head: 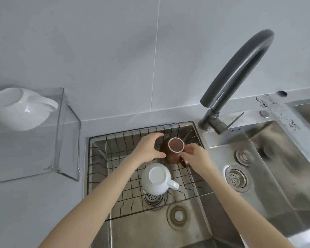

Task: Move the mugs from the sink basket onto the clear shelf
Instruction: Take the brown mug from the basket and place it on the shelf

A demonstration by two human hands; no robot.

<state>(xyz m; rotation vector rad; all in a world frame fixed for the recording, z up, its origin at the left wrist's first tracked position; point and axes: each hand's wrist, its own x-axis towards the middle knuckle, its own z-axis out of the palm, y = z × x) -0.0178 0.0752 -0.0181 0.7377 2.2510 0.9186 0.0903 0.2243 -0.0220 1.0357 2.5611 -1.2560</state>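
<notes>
Closest to me is the white mug [157,178]. It sits upside down in the sink basket [115,169], with its handle pointing to the right. I leave it alone for now. I only mind that my arms do not bump it.

A bit further in is the brown mug [170,153]. It is upside down too, near the back of the basket. My left hand [150,149] is curled around its left side, with the fingers spread and touching it or very close. My right hand [195,156] is on its right side, and the fingers pinch down low where the handle seems to be. I cannot tell if the grip is tight yet.

I think this step is picking up the brown mug. To do it well, I want both hands snug on it first, because it may be wet and slippy. Then I lift it straight up, so it does not catch on the wires. The big grey tap [240,68] hangs up on the right, so I go left.

Further off on the left is the clear shelf [61,133], standing on the worktop [25,203]. One white mug [21,110] is already on it, tipped over. I think the brown mug should go on the bare part beside it, put down softly.
</notes>
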